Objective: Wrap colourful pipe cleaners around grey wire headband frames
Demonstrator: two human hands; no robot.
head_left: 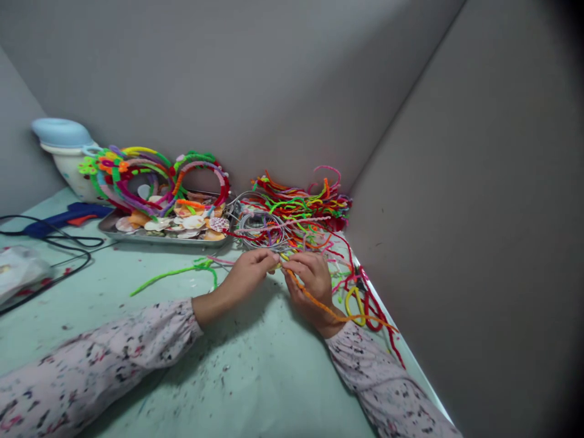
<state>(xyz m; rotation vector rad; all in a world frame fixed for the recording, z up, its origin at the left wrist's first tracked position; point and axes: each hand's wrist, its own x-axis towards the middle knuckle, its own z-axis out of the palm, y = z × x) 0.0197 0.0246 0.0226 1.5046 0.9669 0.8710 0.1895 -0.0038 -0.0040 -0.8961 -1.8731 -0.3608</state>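
My left hand (250, 271) and my right hand (314, 281) meet above the table, fingertips nearly touching. From the right hand's fingers an orange pipe cleaner (314, 298) trails back across the wrist toward the table's right edge. A small yellow piece (283, 257) shows between the two hands; the left fingers pinch its near end, though the fingertips hide how it joins the orange one. Left of my left hand lies a bent green pipe cleaner (168, 278). Just beyond the hands rests a coil of grey wire (262, 230).
A metal tray (168, 241) holds shells and several pipe-cleaner headbands (141, 159). Behind the wire is a heap of coloured pipe cleaners (301, 204). A blue glue gun (59, 219), black cable (68, 267) and white bin (75, 167) with blue lid stand left. Grey walls close off the back and right.
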